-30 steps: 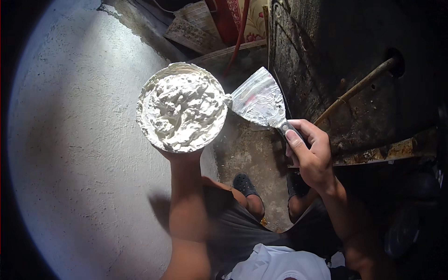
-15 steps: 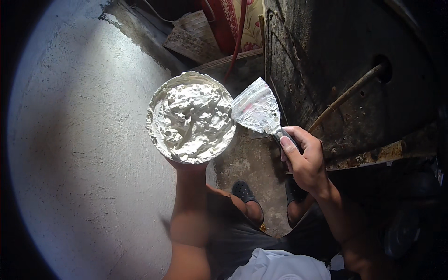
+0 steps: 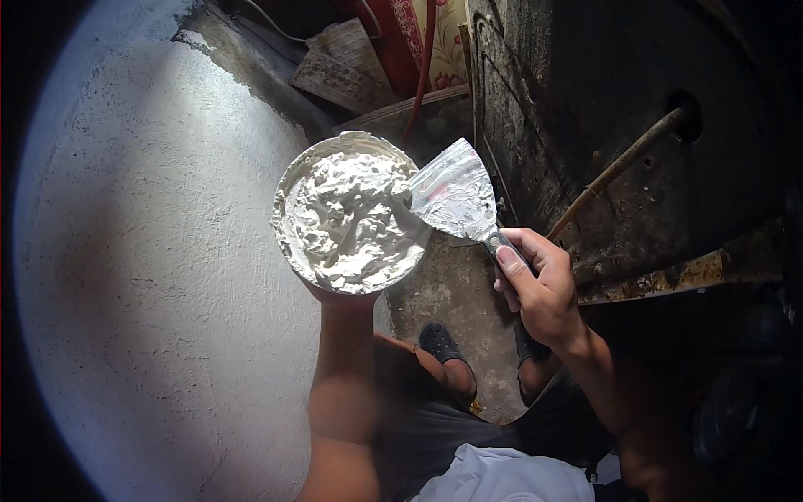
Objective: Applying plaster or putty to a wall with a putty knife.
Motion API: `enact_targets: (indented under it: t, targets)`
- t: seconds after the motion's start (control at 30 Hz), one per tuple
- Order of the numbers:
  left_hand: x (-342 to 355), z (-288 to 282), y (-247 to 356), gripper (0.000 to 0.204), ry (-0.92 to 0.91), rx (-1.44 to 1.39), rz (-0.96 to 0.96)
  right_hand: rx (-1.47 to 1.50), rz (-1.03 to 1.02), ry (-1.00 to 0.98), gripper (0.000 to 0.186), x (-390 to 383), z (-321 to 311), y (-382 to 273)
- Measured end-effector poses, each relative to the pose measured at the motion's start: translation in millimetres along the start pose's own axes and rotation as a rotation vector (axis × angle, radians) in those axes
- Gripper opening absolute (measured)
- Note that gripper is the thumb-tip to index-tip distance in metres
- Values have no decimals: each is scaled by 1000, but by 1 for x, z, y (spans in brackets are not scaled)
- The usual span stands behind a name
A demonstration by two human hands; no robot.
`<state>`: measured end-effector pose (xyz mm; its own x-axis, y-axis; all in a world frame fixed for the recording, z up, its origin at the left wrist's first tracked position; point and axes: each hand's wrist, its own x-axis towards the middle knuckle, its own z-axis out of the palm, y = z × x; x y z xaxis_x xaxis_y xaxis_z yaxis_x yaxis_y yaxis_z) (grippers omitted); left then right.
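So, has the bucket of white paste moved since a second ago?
Yes. Judged against the red hose, the bucket has shifted to the right in the picture.

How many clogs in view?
2: left clog on the left foot, right clog on the right foot, partly hidden behind the right hand holding the scraper.

I've moved the tub right and the scraper left, so its corner now overlaps the tub's rim.
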<state>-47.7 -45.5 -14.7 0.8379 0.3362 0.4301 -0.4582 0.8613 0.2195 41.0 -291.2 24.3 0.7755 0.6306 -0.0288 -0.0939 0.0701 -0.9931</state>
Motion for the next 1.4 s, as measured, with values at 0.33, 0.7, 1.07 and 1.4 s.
enact_targets:
  t: [0.33,0.7,1.07,1.4]
  targets:
    - [6,12,3,92,273,235,32,261,82,-130,27,6,-5,10]
    - [0,-24,-13,86,358,160,69,323,206,-249,27,-3,3,1]
    - [28,-12,-70,100,706,140,202,186,-58,-114,40,18,31,-27]
    - [71,-14,-74,103,713,-1,206,-110,-468,55,36,217,169,-139]
